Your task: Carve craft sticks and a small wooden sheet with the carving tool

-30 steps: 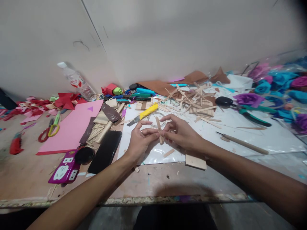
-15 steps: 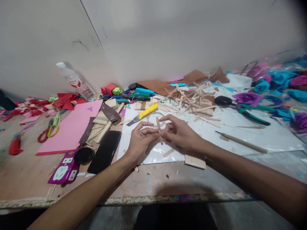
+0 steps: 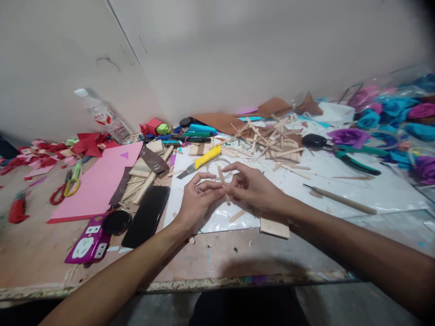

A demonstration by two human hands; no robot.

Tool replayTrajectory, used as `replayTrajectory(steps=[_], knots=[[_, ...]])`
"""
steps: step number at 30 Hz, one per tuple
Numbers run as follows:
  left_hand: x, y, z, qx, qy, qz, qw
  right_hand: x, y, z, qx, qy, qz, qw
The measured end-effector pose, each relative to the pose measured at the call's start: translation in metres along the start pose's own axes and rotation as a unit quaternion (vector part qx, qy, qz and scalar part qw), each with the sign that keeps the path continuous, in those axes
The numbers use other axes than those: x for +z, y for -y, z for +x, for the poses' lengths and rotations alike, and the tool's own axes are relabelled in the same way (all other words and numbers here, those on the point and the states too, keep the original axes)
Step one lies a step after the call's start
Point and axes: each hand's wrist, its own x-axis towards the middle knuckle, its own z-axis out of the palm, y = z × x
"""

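The bench point(image 3: 210, 258) is lying under a spread of craft litter, with a white sheet point(image 3: 356, 190) covering its middle and right. At about eleven o'clock from the hands a pink sheet point(image 3: 98, 181) is lying flat, and at one o'clock a stick pile point(image 3: 272, 142) is sitting, many pieces already crossed and joined, which suggests the work is well under way with loose sticks still waiting. At two o'clock paper flowers point(image 3: 390, 117) are crowding the edge.

At centre the left hand point(image 3: 193, 203) and right hand point(image 3: 256, 192) are meeting, the fingertips of both pinched together on a small stick point(image 3: 223, 183) held upright just above the white sheet; a second short piece seems to be crossing it, though that is too small to be sure.

A phone point(image 3: 147, 216) is lying at eight o'clock, beside a purple socket point(image 3: 84, 244). The bottle point(image 3: 102, 115) at ten o'clock is carrying a red label, unreadable here. The yellow knife point(image 3: 202, 160) is showing no legible writing.
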Motion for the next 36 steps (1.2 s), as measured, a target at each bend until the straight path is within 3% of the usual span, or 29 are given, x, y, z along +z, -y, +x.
replayTrajectory(steps=[9,23,36], knots=[[0.0015,-0.0012,-0.0004,0.035,0.024,0.029,0.999,-0.0023,-0.0012,-0.0004,-0.006,0.014,-0.016,1.0],[-0.0004,-0.0022,0.0008,0.036,0.046,0.051,0.997,-0.0029,-0.0054,-0.0001,-0.014,0.017,-0.033,0.999],[-0.0021,-0.0023,0.0023,0.045,0.03,0.072,0.996,-0.0013,-0.004,-0.0004,-0.013,0.009,-0.031,0.999]])
